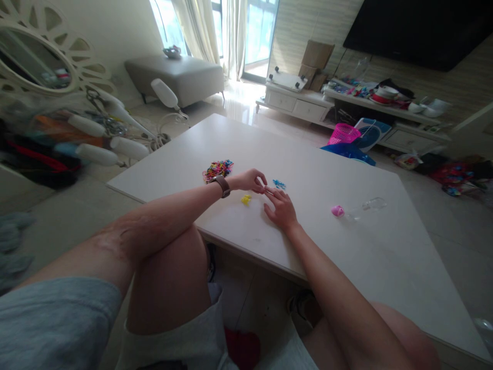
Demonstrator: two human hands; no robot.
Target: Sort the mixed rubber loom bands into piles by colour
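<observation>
My left hand (251, 180), with a brown watch (222, 186) on its wrist, reaches over the white table with thumb and fingers bent into a pinch. Its tips meet the fingers of my right hand (283, 209); anything between them is too small to make out. The right hand rests palm down on the tabletop, fingers stretched out and thumb apart. Just below the left hand lies a small yellow cluster (246, 199). Small blue pieces (279, 184) lie beyond the right fingers. A pile of multi-coloured small loop-like pieces (217, 171) sits beyond the left wrist.
On the right half of the white table (346, 267) lies a clear bottle (364, 208) with a pink cap-like end (338, 211). Past the far edge stand a pink basket (344, 134) and a blue tub (348, 153). A white-shaded lamp (129, 148) is beside the left edge.
</observation>
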